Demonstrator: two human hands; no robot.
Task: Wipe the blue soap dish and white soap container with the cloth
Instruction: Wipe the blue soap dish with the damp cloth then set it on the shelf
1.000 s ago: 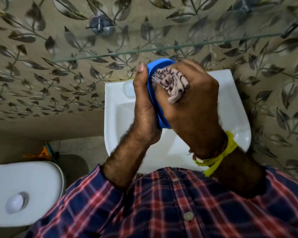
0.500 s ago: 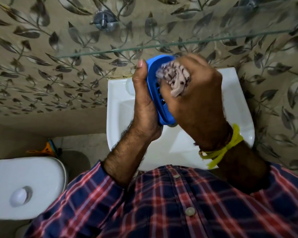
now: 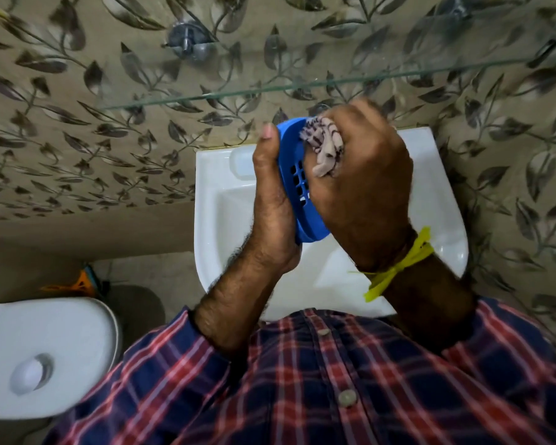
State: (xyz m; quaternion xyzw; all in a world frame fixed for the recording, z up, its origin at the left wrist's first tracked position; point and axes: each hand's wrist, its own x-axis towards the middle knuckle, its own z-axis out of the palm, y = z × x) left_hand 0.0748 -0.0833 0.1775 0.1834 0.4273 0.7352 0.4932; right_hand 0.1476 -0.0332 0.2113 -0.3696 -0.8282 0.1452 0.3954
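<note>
Head view: left hand (image 3: pixel 272 200) grips blue soap dish (image 3: pixel 294 175); right hand (image 3: pixel 357 187), clenching cloth (image 3: pixel 323 147), wipes it. White container likely next.

Cloth (image 3: pixel 324 149) against held blue soap dish (image 3: pixel 297 187)

Single head view, worn by the person, looking steeply down and forward. Close over the white sink (image 3: pixel 225 200); the leaf-patterned wall (image 3: pixel 77 123) fills the top.

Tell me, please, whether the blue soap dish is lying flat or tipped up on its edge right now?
Tipped on edge: the blue soap dish stands nearly vertical in the left hand, its slotted face toward the cloth.
</note>
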